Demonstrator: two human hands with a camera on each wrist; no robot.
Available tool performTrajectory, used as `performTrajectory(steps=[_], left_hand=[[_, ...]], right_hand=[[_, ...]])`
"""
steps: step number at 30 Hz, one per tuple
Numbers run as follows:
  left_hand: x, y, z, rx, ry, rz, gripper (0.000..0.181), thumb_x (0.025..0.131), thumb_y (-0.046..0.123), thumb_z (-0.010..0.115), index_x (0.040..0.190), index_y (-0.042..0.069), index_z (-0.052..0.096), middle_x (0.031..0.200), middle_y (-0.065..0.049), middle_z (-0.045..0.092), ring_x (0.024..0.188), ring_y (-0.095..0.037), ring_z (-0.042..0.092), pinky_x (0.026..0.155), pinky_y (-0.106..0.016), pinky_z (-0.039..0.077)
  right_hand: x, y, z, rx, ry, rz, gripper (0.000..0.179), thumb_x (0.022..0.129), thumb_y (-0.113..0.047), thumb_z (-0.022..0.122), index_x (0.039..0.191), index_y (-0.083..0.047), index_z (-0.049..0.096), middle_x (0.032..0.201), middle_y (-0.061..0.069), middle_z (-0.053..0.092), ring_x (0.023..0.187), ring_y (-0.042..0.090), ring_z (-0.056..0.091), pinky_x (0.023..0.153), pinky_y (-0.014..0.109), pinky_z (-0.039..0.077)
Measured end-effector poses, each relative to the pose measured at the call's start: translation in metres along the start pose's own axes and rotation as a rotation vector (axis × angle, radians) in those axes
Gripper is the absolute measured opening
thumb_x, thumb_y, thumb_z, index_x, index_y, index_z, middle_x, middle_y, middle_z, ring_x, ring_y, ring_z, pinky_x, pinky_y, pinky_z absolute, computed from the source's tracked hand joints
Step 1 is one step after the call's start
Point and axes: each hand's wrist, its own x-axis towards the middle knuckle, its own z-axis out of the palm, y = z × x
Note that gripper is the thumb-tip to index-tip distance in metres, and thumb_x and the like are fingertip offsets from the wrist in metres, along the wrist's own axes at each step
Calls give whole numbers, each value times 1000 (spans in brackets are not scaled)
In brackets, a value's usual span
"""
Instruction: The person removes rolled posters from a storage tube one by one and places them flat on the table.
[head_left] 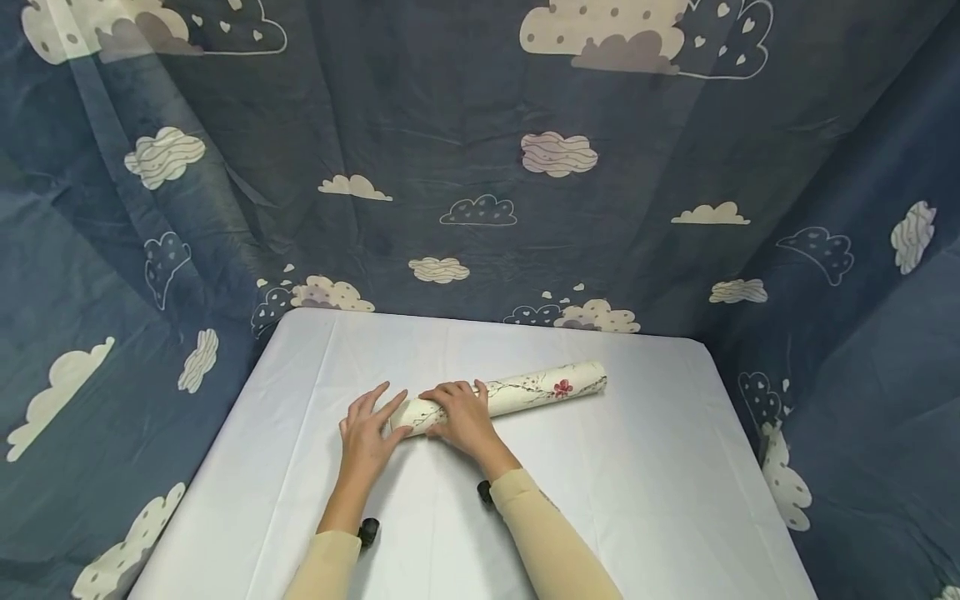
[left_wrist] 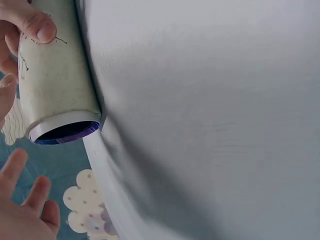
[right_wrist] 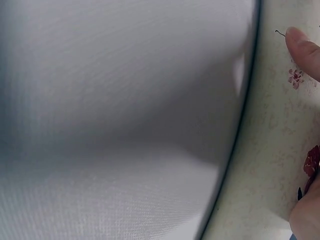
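Note:
A roll of cream wallpaper (head_left: 525, 392) with thin dark branches and red blossoms lies aslant on the white-covered table. My right hand (head_left: 461, 417) holds it left of its middle, fingers over the top and thumb on the near side. In the right wrist view, a thumb (right_wrist: 302, 50) rests on the patterned surface. At the roll's left end is my left hand (head_left: 367, 437), its fingers spread and its thumb close to the near edge. The left wrist view shows the roll's hollow end (left_wrist: 65, 132), purple-blue inside, with left-hand fingers (left_wrist: 37, 195) apart from it.
A white cloth (head_left: 637, 467) covers the table, with faint creases. Dark blue curtains (head_left: 420, 108) printed with clouds hang behind the table and on both sides. Dark wrist-worn devices (head_left: 368, 532) show at both sleeve cuffs.

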Motion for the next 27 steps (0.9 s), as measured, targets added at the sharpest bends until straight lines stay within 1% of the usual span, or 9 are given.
performTrajectory(steps=[3,6,10,13,15,18,21,24,27], left_hand=[[-5,-1,-2,-52,27,-52,64,86,24,88,146,23,67,158,-12,53,143,-41,46,102,-57,35],[-10,-2,-2,-102,31,-121,65,87,23,87,148,23,65,151,-14,54,138,-40,49,104,-55,34],[-13,-5,-1,-192,-25,-231,69,92,25,84,156,24,56,148,-14,54,139,-40,49,113,-58,34],[-14,-9,1,-269,-73,-288,74,96,26,80,161,22,47,149,-16,58,145,-44,49,121,-62,35],[-13,-11,1,-328,-102,-318,76,98,25,78,165,21,41,149,-17,61,146,-44,50,122,-63,37],[-13,-11,0,-435,-132,-358,78,100,18,74,167,19,35,147,-21,64,142,-43,57,119,-57,43],[-12,-10,-1,-512,-148,-400,79,100,11,72,168,19,33,143,-23,66,132,-40,65,108,-42,55],[-9,-10,-1,-534,-146,-426,78,100,6,71,168,19,34,138,-24,69,125,-37,70,94,-25,59],[-8,-10,0,-521,-140,-441,74,100,5,70,166,19,38,133,-25,71,121,-35,71,88,-19,58]], right_hand=[[0,1,0,11,9,-8,63,80,-41,92,137,-35,69,138,-3,70,135,26,58,123,66,28],[-1,3,1,15,24,-17,62,79,-41,92,136,-35,69,137,-3,70,133,26,59,122,66,28],[-1,2,2,22,32,-19,62,79,-40,93,136,-35,69,137,-3,70,133,26,59,122,65,28],[-1,2,5,24,32,-19,62,79,-40,92,136,-35,69,137,-3,70,133,26,59,122,65,28],[-1,2,7,20,31,-19,62,79,-41,92,136,-35,69,137,-4,70,133,25,59,122,65,28],[-2,2,8,24,31,-19,62,79,-41,92,136,-36,69,137,-4,70,133,25,59,122,65,28],[-2,2,7,22,35,-21,62,79,-41,92,136,-36,69,136,-4,70,132,25,59,122,65,29],[-3,3,6,19,40,-21,61,79,-41,92,136,-35,69,136,-4,70,132,24,59,122,65,29],[-3,3,5,20,39,-17,61,80,-41,92,136,-35,69,136,-4,70,133,24,58,123,65,28]])
